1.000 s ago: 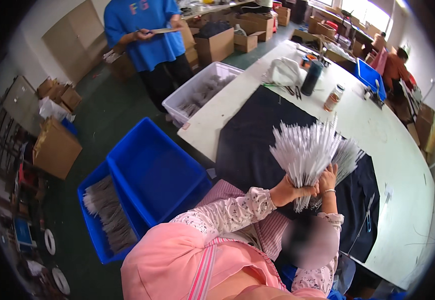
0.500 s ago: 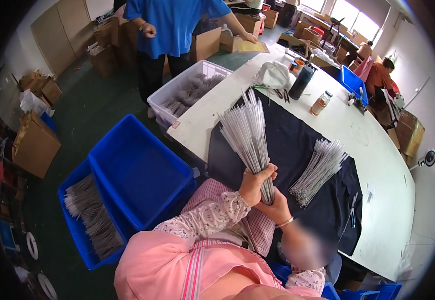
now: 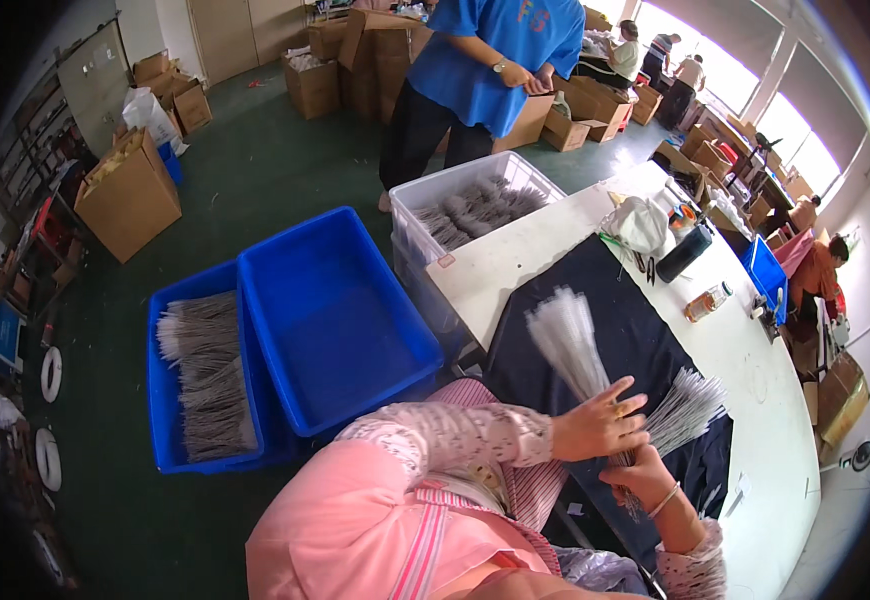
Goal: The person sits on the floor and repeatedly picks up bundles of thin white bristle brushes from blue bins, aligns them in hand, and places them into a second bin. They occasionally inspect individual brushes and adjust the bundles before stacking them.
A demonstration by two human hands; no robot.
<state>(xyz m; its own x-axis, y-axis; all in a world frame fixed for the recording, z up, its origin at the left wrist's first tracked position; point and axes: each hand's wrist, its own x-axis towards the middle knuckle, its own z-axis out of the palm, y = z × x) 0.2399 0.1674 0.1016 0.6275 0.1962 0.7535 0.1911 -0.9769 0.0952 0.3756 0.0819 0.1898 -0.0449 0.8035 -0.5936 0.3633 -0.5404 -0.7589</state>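
Green floor [image 3: 255, 180], left; white table [image 3: 775, 400] showing between dark cloth [image 3: 535, 310] and its curved right edge. Coloured lettering, blue shirt [image 3: 495, 70], top centre. Lower right of centre: left hand [image 3: 600, 427] spread wide across bundle of thin silver-grey wires [image 3: 567, 340]; right hand [image 3: 645, 480] curled round its lower end.

Pink top [image 3: 340, 510], seemingly floral sleeves [image 3: 465, 436]

Tabletop [image 3: 770, 410] open right of dark cloth [image 3: 645, 338]; lying wire bundle [image 3: 688, 410] blocks way from right hand [image 3: 643, 478], perhaps touching.
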